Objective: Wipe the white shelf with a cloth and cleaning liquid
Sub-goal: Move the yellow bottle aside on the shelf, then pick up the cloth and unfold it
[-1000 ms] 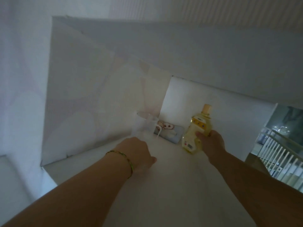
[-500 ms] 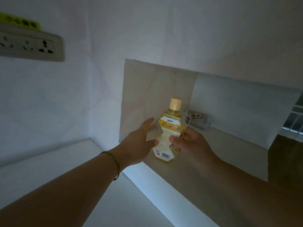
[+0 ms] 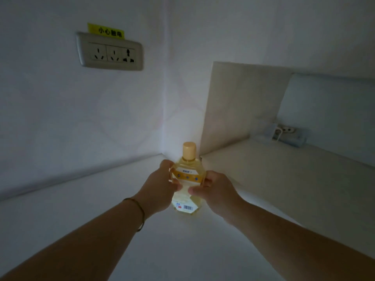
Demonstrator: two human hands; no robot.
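Note:
A clear bottle of yellow liquid (image 3: 187, 175) with a pale orange cap stands upright at the middle of the head view, low over a white ledge (image 3: 81, 199). My left hand (image 3: 160, 189) grips its left side and my right hand (image 3: 215, 191) grips its right side. The white shelf (image 3: 284, 175) lies to the right, a recess with a beige side panel (image 3: 233, 106). No cloth is in view.
A wall socket plate (image 3: 110, 52) with a yellow warning label sits on the left wall. A power strip (image 3: 288, 134) with a white cable lies at the back of the shelf. Walls meet in a corner behind the bottle.
My right hand carried the bottle out of the shelf recess to the left and down toward the ledge. My left hand came in and closed on it. The view swung left.

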